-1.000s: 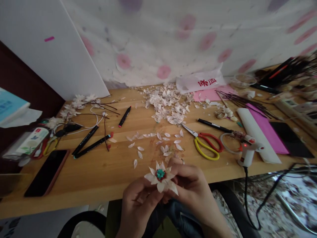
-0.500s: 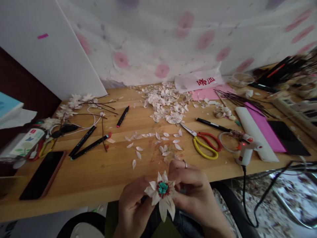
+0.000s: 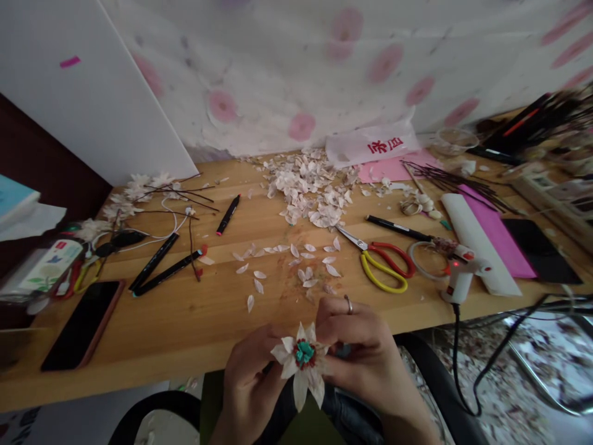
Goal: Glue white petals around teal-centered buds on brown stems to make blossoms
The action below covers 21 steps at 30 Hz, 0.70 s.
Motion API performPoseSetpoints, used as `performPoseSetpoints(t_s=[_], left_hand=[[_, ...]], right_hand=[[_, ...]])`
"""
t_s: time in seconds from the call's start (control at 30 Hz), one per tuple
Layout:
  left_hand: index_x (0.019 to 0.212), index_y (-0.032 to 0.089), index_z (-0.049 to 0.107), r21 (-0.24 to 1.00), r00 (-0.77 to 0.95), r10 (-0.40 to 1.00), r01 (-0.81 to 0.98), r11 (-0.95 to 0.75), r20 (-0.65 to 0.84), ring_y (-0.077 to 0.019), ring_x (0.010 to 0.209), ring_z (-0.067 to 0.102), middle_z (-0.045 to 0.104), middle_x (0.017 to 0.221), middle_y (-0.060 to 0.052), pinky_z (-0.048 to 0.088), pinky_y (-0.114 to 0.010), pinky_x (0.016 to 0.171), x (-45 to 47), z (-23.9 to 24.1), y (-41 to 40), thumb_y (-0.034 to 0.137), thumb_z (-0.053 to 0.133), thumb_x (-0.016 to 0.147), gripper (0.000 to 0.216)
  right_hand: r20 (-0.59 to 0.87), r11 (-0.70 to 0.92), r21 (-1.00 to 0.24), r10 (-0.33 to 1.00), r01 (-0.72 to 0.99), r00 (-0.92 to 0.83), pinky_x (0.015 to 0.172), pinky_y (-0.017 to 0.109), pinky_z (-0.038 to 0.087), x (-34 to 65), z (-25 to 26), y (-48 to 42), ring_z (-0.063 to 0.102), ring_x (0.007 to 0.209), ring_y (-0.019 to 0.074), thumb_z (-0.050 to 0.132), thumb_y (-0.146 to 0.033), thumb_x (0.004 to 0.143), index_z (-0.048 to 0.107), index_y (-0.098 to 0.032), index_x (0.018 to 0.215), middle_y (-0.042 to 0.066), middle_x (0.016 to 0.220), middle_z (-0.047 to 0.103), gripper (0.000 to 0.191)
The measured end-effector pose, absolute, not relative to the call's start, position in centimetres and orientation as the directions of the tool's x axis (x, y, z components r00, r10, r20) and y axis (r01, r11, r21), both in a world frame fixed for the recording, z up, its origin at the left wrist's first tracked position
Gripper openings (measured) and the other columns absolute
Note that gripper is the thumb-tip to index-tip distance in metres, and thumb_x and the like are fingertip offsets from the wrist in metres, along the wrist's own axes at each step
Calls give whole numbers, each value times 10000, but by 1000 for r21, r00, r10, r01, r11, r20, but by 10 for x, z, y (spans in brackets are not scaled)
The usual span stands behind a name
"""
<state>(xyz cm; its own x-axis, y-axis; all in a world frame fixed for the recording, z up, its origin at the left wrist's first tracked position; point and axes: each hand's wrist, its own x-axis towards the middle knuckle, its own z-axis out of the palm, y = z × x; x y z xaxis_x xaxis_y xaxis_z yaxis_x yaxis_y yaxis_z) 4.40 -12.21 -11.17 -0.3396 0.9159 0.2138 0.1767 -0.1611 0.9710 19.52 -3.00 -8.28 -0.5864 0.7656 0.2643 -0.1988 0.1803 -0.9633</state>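
Since both hands are bunched up close to it, the cream, papery flower with pointed petals and a crumpled teal centre (image 3: 304,354) sits right between them, face up near the wooden surface's (image 3: 185,346) front edge. Right hand (image 3: 359,349) is curled, thumb and fingers pinching the petals' side; left hand (image 3: 254,371) is curled too, fingertips hidden behind petals, so can't tell its grip. Beyond are thin, loose, pale oval petals (image 3: 259,286), then scissors with red and yellow loop handles (image 3: 384,285).
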Motion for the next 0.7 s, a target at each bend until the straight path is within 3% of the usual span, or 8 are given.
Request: performPoseSetpoints(t_s=[0.27,0.43,0.57,0.7], left_hand=[[676,331,849,999,-497,868,32,16,2,-209,554,641,753,608,-2,509,-298,586,62,-103,-122,317,842,807,132],[683,313,848,998,-517,856,54,41,-7,-221,603,682,770,637,-3,533,-298,629,58,-110,-126,294,876,758,82],[711,307,855,997,-526,850,65,52,-10,-229,657,712,787,670,-7,551,-306,697,56,-113,-128,264,894,733,63],[694,262,844,981,-427,892,-177,80,-150,-210,605,712,776,635,-27,568,-281,614,59,-105,-124,406,888,788,177]], right_hand=[[207,134,-977,792,-167,-574,482,220,328,195,-85,-29,446,547,87,879,-352,848,752,-212,703,-49,626,498,238],[177,116,-983,784,-140,-595,497,227,348,198,-84,-27,450,560,98,869,-358,857,782,-228,738,-44,632,515,197],[133,75,-989,814,-125,-565,482,228,334,195,-81,-30,424,531,91,884,-391,826,726,-204,636,-52,588,477,310],[1,-120,-974,849,-195,-528,446,211,320,187,-86,-33,405,482,72,942,-400,733,641,-189,550,-68,551,423,411]])
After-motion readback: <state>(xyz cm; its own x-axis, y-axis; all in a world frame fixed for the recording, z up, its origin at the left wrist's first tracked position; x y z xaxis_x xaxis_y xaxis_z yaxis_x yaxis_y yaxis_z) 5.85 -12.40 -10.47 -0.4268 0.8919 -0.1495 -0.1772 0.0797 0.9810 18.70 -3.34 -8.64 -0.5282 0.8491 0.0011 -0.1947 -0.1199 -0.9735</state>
